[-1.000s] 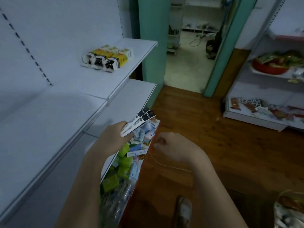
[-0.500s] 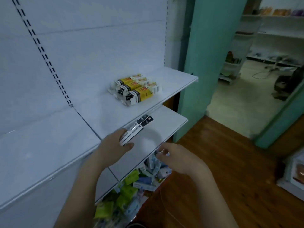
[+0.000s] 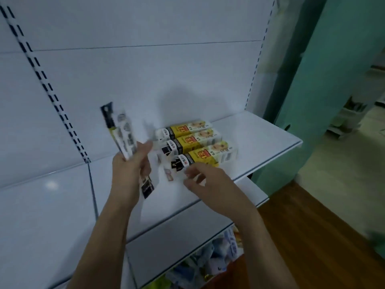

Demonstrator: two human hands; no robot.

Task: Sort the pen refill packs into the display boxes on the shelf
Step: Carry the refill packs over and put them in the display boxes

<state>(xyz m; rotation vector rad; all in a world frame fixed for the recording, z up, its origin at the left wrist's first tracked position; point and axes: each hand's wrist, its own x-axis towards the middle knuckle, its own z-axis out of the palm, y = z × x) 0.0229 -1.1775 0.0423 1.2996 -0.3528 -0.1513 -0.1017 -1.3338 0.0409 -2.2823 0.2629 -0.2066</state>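
My left hand (image 3: pixel 130 170) grips a bundle of black-and-white pen refill packs (image 3: pixel 121 132), raised upright over the white shelf (image 3: pixel 260 142); a lower end of the bundle (image 3: pixel 146 186) hangs below my fingers. Three yellow, black and white display boxes (image 3: pixel 195 142) lie side by side on that shelf. My right hand (image 3: pixel 205 182) hovers with loosely bent fingers at the open near end of the front box (image 3: pixel 181 163), holding nothing I can see.
A small loose tag (image 3: pixel 169 176) lies on the shelf between my hands. A lower shelf (image 3: pixel 187 222) juts out beneath, and a heap of coloured packets (image 3: pixel 210 259) lies under it. A teal door frame (image 3: pixel 325 80) and wooden floor (image 3: pixel 312 226) are to the right.
My view has swung up and left onto the shelf. My left hand has lifted the refill packs from near the lower shelf to upright; my right hand has risen to the front display box.
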